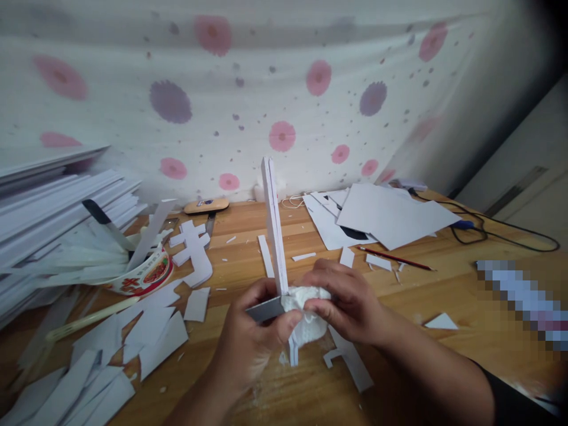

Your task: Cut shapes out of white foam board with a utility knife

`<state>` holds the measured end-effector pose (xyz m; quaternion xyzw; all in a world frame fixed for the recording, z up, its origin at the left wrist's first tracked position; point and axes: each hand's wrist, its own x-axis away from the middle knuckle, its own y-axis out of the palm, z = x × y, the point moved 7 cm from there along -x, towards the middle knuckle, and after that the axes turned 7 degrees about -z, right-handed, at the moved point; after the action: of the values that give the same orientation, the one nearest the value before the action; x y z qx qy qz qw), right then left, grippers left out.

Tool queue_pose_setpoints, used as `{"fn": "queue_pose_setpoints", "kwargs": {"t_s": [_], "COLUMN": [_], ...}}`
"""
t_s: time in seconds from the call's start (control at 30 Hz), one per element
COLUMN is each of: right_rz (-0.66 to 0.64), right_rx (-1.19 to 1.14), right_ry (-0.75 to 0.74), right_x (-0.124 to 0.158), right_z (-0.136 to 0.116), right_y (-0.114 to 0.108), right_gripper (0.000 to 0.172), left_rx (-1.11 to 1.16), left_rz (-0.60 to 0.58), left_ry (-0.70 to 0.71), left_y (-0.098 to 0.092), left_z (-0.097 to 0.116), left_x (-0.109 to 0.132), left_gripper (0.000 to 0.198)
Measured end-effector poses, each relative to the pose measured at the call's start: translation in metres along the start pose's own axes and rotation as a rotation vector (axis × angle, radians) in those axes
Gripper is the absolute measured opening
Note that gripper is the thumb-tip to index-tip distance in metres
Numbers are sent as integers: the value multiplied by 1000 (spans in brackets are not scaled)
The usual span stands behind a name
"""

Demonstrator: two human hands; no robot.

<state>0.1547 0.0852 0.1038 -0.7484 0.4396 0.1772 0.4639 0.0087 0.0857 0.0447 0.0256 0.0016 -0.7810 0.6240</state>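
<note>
My left hand (252,331) is closed around a white layered board piece (276,236), which stands on edge with a long strip pointing up. A short arm of that piece (266,309), grey in shadow, passes between my left thumb and fingers. My right hand (348,302) pinches a crumpled white cloth or tissue (310,325) and presses it around the piece's lower part. My left thumb touches the cloth's edge. The cloth covers the middle of the piece, and its lower end (293,352) shows below.
On the left are a paper bowl (151,275) holding strips and tools, a cut white shape (193,251), scraps (155,337) and stacked boards (66,201). White sheets (390,213), a pencil (399,258) and a black cable (510,228) lie to the right. Behind hangs a flowered curtain (248,106).
</note>
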Motion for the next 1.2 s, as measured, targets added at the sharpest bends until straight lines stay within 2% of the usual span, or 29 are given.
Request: {"fn": "queue_pose_setpoints", "kwargs": {"t_s": [0.2, 0.47, 0.8, 0.87, 0.97, 1.03, 1.2], "right_rz": [-4, 17, -11, 50, 269, 340, 302], "right_rx": [64, 129, 134, 154, 194, 169, 56], "right_ry": [-25, -51, -62, -13, 126, 191, 187], "right_x": [-1, 2, 4, 4, 11, 16, 15], "right_z": [-4, -2, 1, 6, 19, 25, 21], "right_y": [-5, -8, -10, -23, -54, -65, -53], "right_gripper": [19, 22, 24, 23, 16, 13, 16], "left_rx": [-73, -49, 39, 45, 54, 96, 191], "left_rz": [-14, -43, -99, -117, -152, -162, -111], "left_ry": [41, 22, -48, -83, -142, -179, -206], "left_y": [2, 5, 5, 8, 15, 19, 15], "left_z": [8, 6, -13, -15, -17, -19, -23], "left_x": [2, 1, 2, 3, 7, 8, 6], "left_gripper": [24, 24, 30, 28, 24, 27, 35]}}
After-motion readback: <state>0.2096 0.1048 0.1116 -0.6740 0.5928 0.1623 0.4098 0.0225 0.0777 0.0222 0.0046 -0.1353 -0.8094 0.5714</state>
